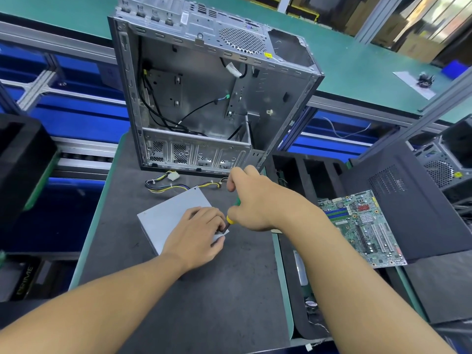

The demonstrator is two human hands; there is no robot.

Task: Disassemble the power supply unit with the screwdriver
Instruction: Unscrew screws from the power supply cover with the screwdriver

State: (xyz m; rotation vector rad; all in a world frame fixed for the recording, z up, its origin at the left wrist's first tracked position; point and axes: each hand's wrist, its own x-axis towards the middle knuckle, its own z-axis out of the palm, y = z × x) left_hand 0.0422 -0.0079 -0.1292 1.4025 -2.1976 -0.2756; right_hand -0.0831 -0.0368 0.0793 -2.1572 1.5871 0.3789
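The grey metal power supply unit (167, 217) lies flat on the dark mat (204, 290) in front of me. Its yellow and black cable bundle (176, 184) trails behind it. My left hand (198, 235) rests on the unit's near right corner, fingers curled around the screwdriver's tip, which they hide. My right hand (251, 200) grips the green and yellow screwdriver (233, 213) by the handle, holding it tilted down toward that corner.
An open, stripped computer case (212, 98) stands upright just behind the unit. A green motherboard (362, 226) leans in black foam (306, 175) to the right, next to a black side panel (408, 200). A conveyor with blue bins runs on the left.
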